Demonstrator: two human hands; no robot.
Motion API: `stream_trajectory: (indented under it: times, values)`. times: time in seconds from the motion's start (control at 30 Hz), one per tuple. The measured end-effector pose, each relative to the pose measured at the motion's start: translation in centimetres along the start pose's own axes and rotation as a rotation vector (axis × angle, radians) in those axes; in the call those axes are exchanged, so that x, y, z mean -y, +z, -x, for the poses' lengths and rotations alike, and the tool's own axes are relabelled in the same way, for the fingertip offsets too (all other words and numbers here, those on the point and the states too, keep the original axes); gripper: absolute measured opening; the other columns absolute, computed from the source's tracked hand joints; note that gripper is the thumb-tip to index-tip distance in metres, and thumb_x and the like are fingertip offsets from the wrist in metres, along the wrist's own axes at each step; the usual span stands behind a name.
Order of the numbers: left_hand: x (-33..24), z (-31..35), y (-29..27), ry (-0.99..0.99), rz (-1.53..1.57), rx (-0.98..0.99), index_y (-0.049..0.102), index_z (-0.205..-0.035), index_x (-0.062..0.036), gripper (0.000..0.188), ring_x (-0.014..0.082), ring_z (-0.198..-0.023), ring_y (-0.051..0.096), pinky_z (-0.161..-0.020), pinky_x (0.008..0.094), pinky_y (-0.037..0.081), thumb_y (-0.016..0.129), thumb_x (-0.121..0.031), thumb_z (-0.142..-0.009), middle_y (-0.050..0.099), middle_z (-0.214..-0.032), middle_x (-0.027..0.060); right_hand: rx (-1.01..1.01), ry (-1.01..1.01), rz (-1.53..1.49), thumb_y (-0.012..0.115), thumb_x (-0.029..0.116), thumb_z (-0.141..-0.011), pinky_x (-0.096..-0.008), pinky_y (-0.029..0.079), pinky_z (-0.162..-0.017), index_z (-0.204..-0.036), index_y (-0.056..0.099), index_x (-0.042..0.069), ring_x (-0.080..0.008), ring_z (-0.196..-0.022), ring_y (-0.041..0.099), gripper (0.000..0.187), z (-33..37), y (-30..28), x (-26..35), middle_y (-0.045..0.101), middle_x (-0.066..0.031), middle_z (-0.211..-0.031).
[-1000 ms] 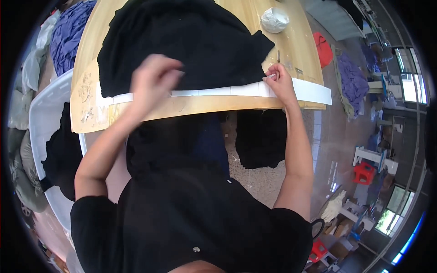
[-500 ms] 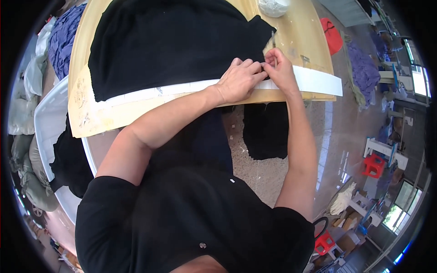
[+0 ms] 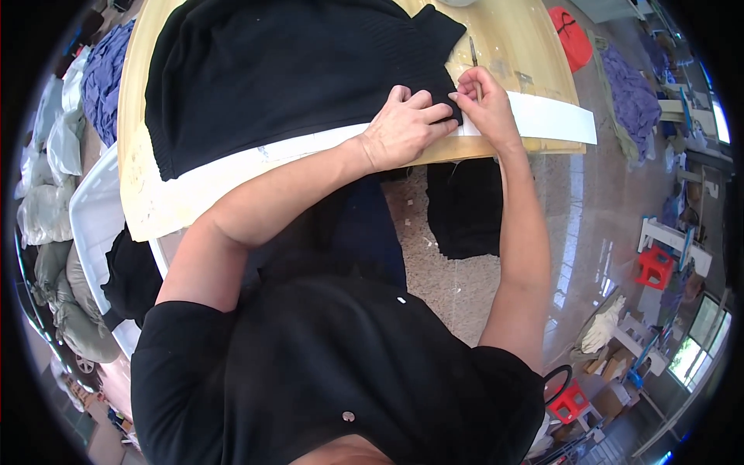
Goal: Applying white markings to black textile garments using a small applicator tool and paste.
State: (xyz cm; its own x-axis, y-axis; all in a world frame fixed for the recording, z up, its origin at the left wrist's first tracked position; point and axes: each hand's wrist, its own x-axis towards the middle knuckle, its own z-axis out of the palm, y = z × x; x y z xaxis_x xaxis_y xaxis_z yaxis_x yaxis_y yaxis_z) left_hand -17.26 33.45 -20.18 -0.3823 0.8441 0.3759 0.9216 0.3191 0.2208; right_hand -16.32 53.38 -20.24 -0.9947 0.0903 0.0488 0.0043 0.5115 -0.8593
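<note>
A black knitted garment [image 3: 263, 77] with ribbed edges lies spread on the pale yellow table [image 3: 527, 39]. Under its near edge runs a long white strip [image 3: 550, 118], which sticks out past the garment on the right. My left hand [image 3: 407, 128] rests at the garment's near right corner, fingers bent and closed on the cloth edge. Right beside it, my right hand [image 3: 488, 108] pinches a slender brown pencil-like tool [image 3: 474, 53] with a dark thin tip pointing away from me. What the fingertips touch at the corner is partly hidden.
A white tub [image 3: 97, 201] with black cloth [image 3: 132, 271] in it stands left of the table. More black cloth [image 3: 465, 209] hangs below the front edge. Purple fabric piles [image 3: 108, 70] lie on the left and right, and a red stool [image 3: 655, 267] is farther right.
My right thumb and fingers have drawn slightly away from the left fingertips, and the tool shows more plainly. The left hand stays at the garment's corner. The whole view has shifted a little.
</note>
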Motion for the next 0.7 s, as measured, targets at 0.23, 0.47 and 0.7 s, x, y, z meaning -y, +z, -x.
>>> stream_trajectory:
  times: [0.23,0.47,0.7]
  values:
    - [-5.1,-0.9,-0.4,-0.028,-0.307,0.261,0.058,-0.115,-0.0004,0.046,0.0307,-0.122,0.038,-0.099,0.0607,0.026,0.057,-0.026,-0.077,0.043,-0.131,0.0174,0.032,-0.002,0.002,0.067,-0.002,-0.077,-0.0204,0.045,-0.068,-0.096,0.052,0.002,-0.0072,-0.074,0.051,0.024,-0.2,-0.2,0.2,0.054,0.0000,-0.080]
    - [-5.7,0.5,1.4,-0.176,-0.170,0.186,0.043,-0.133,-0.0104,0.068,0.0320,-0.131,0.028,-0.091,0.0717,0.027,0.063,-0.044,-0.077,0.032,-0.141,0.0140,0.027,-0.053,-0.170,0.060,-0.003,-0.080,-0.0236,0.045,-0.073,-0.114,0.050,0.002,-0.0112,-0.083,0.056,0.036,-1.1,-1.8,1.7,0.063,-0.0055,-0.090]
    - [-6.3,1.1,1.0,-0.242,-0.207,0.212,0.040,-0.136,-0.0144,0.070,0.0371,-0.132,0.024,-0.092,0.0732,0.025,0.064,-0.046,-0.077,0.028,-0.144,0.0117,-0.287,-0.135,-0.100,0.045,0.027,-0.097,-0.0235,0.047,-0.063,-0.114,0.058,0.004,-0.0097,-0.071,0.058,0.032,-12.2,-5.0,8.9,0.066,-0.0064,-0.087]
